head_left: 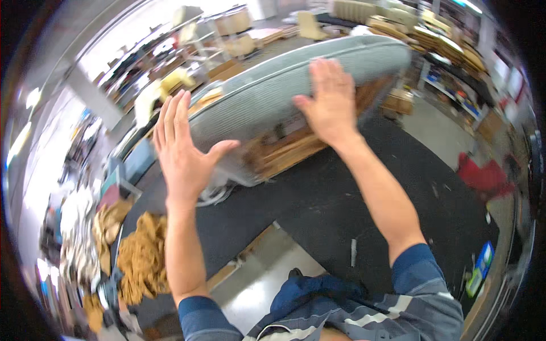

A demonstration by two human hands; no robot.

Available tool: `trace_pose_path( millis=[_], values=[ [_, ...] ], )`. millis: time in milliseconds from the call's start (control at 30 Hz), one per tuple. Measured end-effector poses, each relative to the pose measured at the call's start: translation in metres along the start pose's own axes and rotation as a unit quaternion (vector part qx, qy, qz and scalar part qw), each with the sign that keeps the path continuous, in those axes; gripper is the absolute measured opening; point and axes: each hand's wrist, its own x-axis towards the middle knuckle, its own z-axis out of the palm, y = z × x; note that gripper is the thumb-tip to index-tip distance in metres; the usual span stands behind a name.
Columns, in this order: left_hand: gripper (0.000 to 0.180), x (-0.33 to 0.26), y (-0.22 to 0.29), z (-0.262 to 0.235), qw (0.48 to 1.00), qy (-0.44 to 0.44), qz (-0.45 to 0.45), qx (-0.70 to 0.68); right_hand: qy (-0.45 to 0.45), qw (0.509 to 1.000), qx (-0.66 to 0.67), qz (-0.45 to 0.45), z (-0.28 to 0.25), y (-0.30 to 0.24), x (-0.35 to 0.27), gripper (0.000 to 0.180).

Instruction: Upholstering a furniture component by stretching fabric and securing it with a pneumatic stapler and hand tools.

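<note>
Cushion in ribbed grey-green fabric, bare wood showing below, sits across the far part of this black tabletop. The left hand is wide open by its left end, gripping nothing. The right hand is open too, up against or just over the fabric, honestly can't tell. Mustard cloth is heaped over left.

A gray-green cushion, ribbed and seamed, rests at a slant across a black table, wooden frame exposed below.
</note>
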Motion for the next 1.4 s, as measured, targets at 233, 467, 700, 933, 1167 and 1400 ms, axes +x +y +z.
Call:
trace_pose_path(
  millis=[233,467,700,933,1167,1400],
  values=[
    [0.075,0.005,-0.003,0.037,0.997,-0.079,-0.014,0.013,0.031,0.997,0.073,0.002,0.002,-0.003,0.000,0.083],
    [0.077,0.005,-0.003,0.038,0.996,-0.077,-0.036,0.014,0.074,0.993,0.094,0.009,0.002,-0.003,-0.002,0.082],
    [0.077,0.003,-0.006,0.035,0.997,-0.072,-0.031,0.003,0.078,0.993,0.091,0.004,0.001,-0.001,-0.004,0.080],
    [0.081,-0.008,-0.002,0.028,0.998,-0.056,0.003,0.014,0.073,0.996,0.054,0.027,0.001,0.060,-0.011,0.074],
    [0.083,-0.012,0.005,0.020,0.998,-0.067,-0.008,0.011,0.070,0.994,-0.009,0.085,-0.003,0.191,0.006,0.069],
    [0.081,-0.018,0.004,0.017,0.996,-0.089,-0.031,0.007,0.150,0.978,-0.021,0.140,-0.008,0.265,0.018,0.042]
  ],
)
